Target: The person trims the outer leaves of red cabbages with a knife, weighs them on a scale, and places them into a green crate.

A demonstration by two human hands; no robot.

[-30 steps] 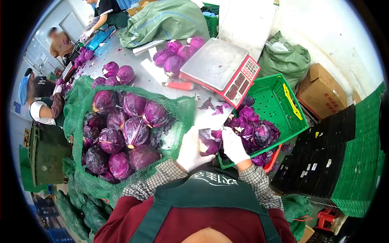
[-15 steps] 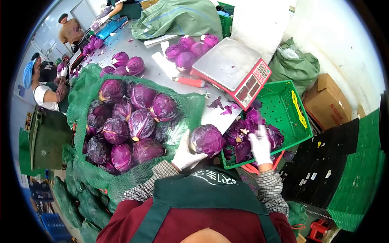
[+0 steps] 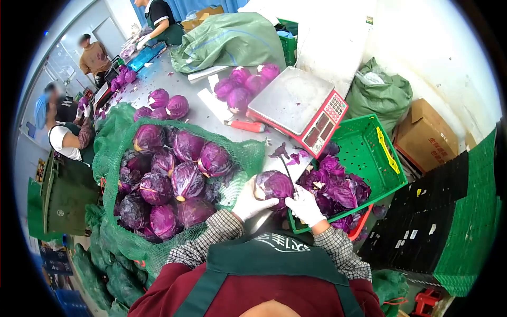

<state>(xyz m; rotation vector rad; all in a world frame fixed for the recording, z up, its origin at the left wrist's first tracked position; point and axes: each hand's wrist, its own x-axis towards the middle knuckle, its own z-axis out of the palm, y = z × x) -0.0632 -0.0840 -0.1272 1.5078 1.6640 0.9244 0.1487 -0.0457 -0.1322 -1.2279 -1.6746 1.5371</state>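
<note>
A purple cabbage [image 3: 274, 188] is held at the table's near edge. My left hand [image 3: 252, 201], in a white glove, grips its left side. On its right side, the fingers of my gloved right hand [image 3: 306, 205] pinch a dark outer leaf [image 3: 288, 171] that stands up from the cabbage. To the left lies an open green mesh bag [image 3: 247, 153] full of purple cabbages [image 3: 187, 179]. Just right of my right hand, a green crate [image 3: 369, 153] holds loose purple leaves [image 3: 338, 185].
A red and silver scale [image 3: 296, 100] stands beyond the crate. A red-handled knife [image 3: 245, 126] lies on the metal table [image 3: 158, 79], near more cabbages [image 3: 237, 98]. Co-workers [image 3: 66, 124] are at the far left and top. A cardboard box [image 3: 426, 134] is at right.
My right hand has moved left from over the crate to the cabbage and now pinches its leaf. My left hand still holds the cabbage. The view has shifted slightly.
</note>
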